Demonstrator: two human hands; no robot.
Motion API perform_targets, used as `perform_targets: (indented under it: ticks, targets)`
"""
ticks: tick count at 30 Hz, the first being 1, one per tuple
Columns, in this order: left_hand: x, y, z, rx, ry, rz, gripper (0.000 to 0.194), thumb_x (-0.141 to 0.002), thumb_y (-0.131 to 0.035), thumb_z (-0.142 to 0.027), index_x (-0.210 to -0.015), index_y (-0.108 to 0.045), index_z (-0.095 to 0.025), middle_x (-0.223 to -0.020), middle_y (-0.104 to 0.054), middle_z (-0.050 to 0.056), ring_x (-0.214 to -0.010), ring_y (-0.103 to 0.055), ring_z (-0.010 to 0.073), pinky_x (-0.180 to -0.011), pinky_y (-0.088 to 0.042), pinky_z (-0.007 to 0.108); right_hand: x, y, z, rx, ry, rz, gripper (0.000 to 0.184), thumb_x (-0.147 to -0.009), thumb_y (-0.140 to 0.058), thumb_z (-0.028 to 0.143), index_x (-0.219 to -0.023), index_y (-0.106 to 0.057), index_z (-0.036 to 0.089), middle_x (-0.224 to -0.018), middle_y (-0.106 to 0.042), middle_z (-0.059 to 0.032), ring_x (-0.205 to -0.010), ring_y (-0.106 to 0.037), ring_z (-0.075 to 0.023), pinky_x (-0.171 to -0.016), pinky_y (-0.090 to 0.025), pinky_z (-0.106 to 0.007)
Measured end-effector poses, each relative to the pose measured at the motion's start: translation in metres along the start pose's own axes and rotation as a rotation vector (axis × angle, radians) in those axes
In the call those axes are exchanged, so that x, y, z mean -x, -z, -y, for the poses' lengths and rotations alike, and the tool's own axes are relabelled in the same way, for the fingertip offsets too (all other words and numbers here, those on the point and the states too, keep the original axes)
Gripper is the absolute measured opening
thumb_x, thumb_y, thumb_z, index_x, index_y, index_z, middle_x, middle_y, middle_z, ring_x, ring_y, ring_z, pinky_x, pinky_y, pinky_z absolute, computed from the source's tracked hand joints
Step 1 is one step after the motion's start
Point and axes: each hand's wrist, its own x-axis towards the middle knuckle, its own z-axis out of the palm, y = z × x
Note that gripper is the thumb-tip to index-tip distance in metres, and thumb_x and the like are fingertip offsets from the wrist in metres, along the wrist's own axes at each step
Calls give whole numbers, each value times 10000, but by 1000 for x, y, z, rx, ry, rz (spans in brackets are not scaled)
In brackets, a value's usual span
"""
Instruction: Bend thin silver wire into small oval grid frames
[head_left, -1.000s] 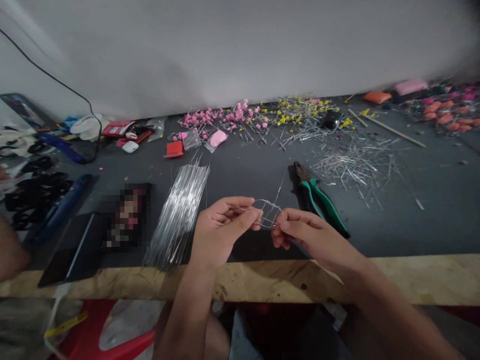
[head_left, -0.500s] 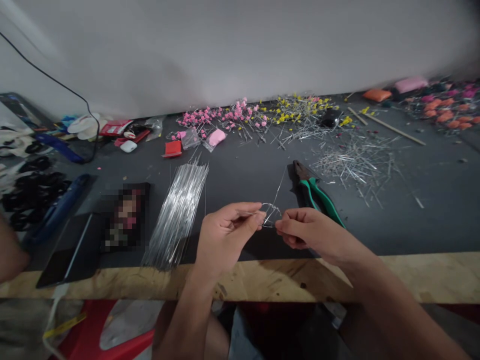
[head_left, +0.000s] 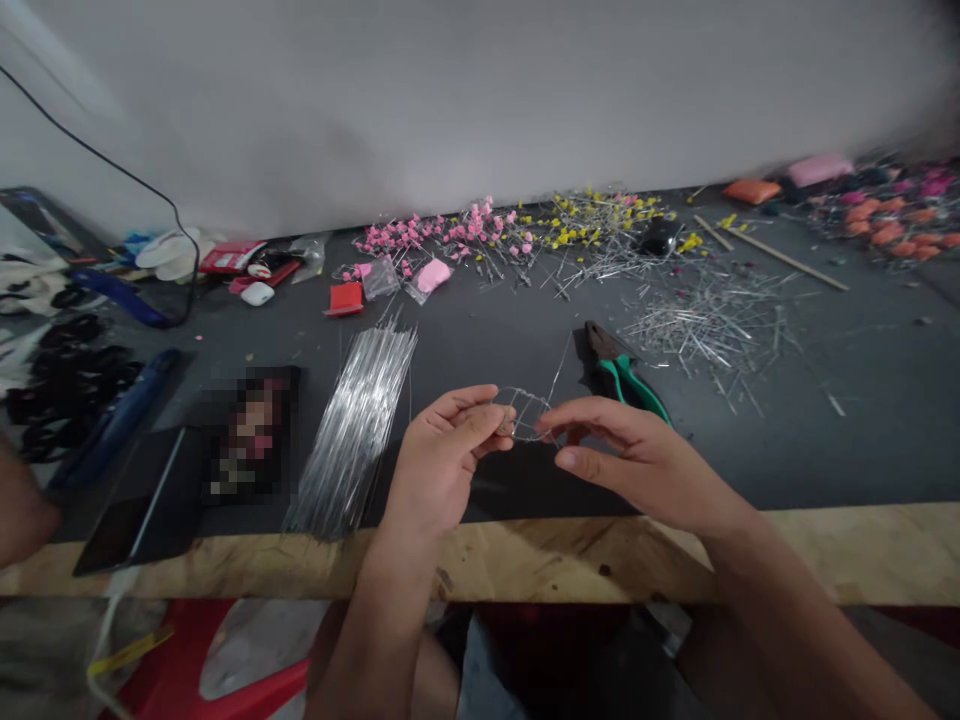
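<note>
A thin silvery wire bent into loops is pinched between the thumb and fingers of my left hand. My right hand is at the wire's right side, thumb apart from the fingers; its fingertips seem to touch the wire's end. One straight wire end rises from the loops toward the upper right. Pliers with green handles lie just beyond my right hand. Left of my left hand lies a bundle of straight silver wires.
Wire stems with pink tips and yellow tips line the back. Loose short wires are scattered behind the pliers. A tablet-like dark device with a cable lies at left. The wooden table edge runs in front.
My right hand has loosened its pinch, and its thumb has parted from the fingers. My left hand has shifted slightly up and left with the wire, showing more of the loops.
</note>
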Motion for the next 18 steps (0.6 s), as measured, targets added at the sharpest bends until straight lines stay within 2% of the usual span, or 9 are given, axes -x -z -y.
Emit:
perform_targets:
  ticks: [3, 7, 13, 18]
  targets:
    - [2, -1, 1, 5, 21, 22, 211, -669, -776, -139, -862, -691, -146, -714, -739, 20, -595, -649, 78, -579, -527, 170, -3, 1, -2, 126, 100, 14, 143, -861, -647, 310, -997, -679, 276, -1011, -692, -31, -959, -621, -187, -840, -484, -330]
    - [3, -2, 0, -11, 38, 27, 210, -660, -778, -141, -851, -693, -141, -702, -736, 19, -562, -636, 75, -565, -524, 175, -6, 2, -4, 150, 201, 14, 84, -862, -648, 305, -922, -693, 268, -945, -705, -35, -917, -637, -193, -821, -489, -337]
    - [4, -2, 2, -78, 12, 26, 205, -663, -787, -160, -851, -706, -151, -700, -738, 21, -553, -634, 82, -580, -527, 195, -4, -2, -1, 158, 104, -3, 105, -859, -642, 333, -823, -650, 234, -863, -673, -30, -810, -609, -167, -733, -472, -300]
    - [4, 5, 7, -218, -91, 10, 212, -697, -776, -202, -899, -722, -168, -736, -742, 26, -601, -656, 106, -620, -536, 224, -5, -4, -2, 236, 49, -12, 109, -873, -607, 296, -791, -631, 230, -824, -653, -17, -755, -582, -155, -689, -450, -293]
